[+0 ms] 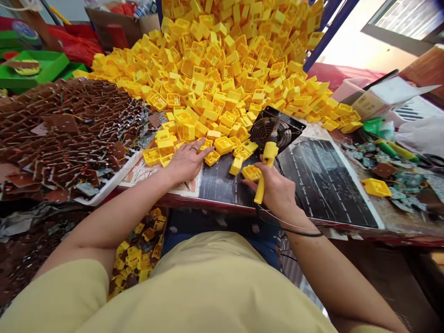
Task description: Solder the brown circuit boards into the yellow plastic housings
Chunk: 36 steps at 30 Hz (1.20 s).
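My right hand (277, 189) is closed round a yellow-handled soldering iron (266, 159), tip pointing up and away, and also pinches a small yellow plastic housing (251, 172) over the black mat (322, 180). My left hand (187, 159) lies on the table with fingers stretched toward a yellow housing (212, 157) at the foot of a huge heap of yellow housings (222, 69). A ring shows on one finger. Whether the left fingers grip that housing I cannot tell.
A black fan (274, 132) stands just behind the iron. A white tray of brown circuit boards (62, 134) fills the left. Loose boards, green tools and one yellow housing (376, 187) lie at right. More housings lie on the floor (138, 254). Green trays sit far left.
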Motion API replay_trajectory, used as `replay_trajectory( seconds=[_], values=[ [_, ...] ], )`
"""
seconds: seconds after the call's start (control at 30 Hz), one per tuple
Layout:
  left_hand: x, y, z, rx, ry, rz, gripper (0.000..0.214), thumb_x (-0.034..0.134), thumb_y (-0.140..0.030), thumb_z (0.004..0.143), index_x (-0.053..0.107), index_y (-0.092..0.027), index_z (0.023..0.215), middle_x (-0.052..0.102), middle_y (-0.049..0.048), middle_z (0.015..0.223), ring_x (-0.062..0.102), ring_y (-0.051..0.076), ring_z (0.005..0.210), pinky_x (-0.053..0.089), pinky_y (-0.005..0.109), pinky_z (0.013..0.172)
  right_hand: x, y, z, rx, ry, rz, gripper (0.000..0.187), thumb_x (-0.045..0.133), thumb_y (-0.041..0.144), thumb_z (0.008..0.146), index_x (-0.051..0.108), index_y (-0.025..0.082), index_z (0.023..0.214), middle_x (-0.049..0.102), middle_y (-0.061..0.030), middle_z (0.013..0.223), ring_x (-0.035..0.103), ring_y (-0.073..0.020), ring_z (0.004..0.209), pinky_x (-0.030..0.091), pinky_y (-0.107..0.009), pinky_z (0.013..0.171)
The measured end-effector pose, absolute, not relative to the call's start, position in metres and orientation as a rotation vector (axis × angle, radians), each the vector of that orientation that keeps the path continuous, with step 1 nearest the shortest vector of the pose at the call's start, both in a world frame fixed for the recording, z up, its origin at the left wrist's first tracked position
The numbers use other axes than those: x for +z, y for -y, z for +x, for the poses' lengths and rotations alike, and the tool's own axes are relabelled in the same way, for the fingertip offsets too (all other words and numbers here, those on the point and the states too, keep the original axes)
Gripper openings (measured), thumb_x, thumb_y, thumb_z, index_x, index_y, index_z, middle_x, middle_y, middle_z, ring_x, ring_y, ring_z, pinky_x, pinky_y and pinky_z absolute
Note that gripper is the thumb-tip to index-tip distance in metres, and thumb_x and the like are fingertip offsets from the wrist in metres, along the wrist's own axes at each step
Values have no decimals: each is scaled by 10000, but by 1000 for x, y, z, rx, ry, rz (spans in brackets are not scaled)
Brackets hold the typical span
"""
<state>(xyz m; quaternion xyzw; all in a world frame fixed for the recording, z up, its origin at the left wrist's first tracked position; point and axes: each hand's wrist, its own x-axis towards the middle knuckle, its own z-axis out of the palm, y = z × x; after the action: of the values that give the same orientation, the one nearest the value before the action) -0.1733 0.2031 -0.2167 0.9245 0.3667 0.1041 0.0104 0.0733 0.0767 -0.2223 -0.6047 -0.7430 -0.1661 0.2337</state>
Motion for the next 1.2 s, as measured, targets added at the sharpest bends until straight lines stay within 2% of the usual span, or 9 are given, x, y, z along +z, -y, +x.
replay_trajectory(
  seconds=[0.1,0.23,0.4,0.5,0.7,0.83,1.0,1.1,1.2],
  values=[
    [-213,-213,-173,466,-1069,2891,487,563,-335,876,560,-180,1337,472,198,1459,551,349,1221,398,514,1022,-214,-62,74,-436,2034,-1703,502,601,589,890,553,170,1163,678,-133,1064,655,-235,700,435,-313,560],
    [-207,-212,-169,477,-1004,2995,324,515,-235,897,632,-197,1196,662,138,1189,630,303,1040,358,572,1040,-200,-59,78,-284,2088,-1708,605,676,612,824,511,196,1232,629,-129,1216,645,-295,996,513,-391,816],
    [-194,-198,-160,556,-818,3036,388,569,-246,888,609,-255,1274,605,138,1322,443,377,1346,164,724,1111,-205,-64,73,-92,2174,-1682,444,609,433,899,468,215,1260,637,-75,1185,650,-200,987,539,-306,824],
    [-187,-189,-134,520,-499,3061,527,564,-274,909,475,-191,1422,417,160,1524,342,349,1437,253,605,1151,-214,-61,65,-188,2124,-1767,305,521,368,956,514,215,1220,665,-70,1068,659,-189,843,513,-284,711],
    [-197,-182,-124,385,-303,3089,195,514,-220,946,659,-119,1031,694,134,1110,660,253,1049,474,427,981,-208,-44,78,-339,2061,-1803,561,652,608,845,562,167,1181,671,-124,972,643,-262,789,471,-376,751],
    [-208,-164,-158,513,-292,2902,341,574,-288,924,578,-132,1228,586,160,1348,549,261,1269,429,433,1078,-201,-47,99,-119,2191,-1608,535,672,552,852,497,229,1240,617,-105,1218,593,-290,1123,457,-457,986],
    [-205,-133,-143,667,-892,2776,661,579,-543,869,505,-122,1372,482,215,1430,496,356,1285,430,532,1041,-213,-61,107,-4,2228,-1406,385,596,456,933,483,236,1227,622,-87,1219,627,-244,1060,512,-370,850],
    [-202,-128,-121,475,-1236,2809,541,554,-548,885,632,-142,1233,635,192,1190,575,373,1111,475,567,923,-219,-62,106,-34,2199,-1383,423,639,427,909,492,219,1247,647,-108,1127,642,-273,970,506,-390,803],
    [-199,-128,-117,359,-1077,2761,347,576,-316,900,647,-153,1199,663,140,1137,582,293,1110,503,449,951,-221,-61,109,25,2209,-1331,452,645,400,905,480,217,1284,654,-102,1046,644,-282,946,526,-403,802]
  ],
)
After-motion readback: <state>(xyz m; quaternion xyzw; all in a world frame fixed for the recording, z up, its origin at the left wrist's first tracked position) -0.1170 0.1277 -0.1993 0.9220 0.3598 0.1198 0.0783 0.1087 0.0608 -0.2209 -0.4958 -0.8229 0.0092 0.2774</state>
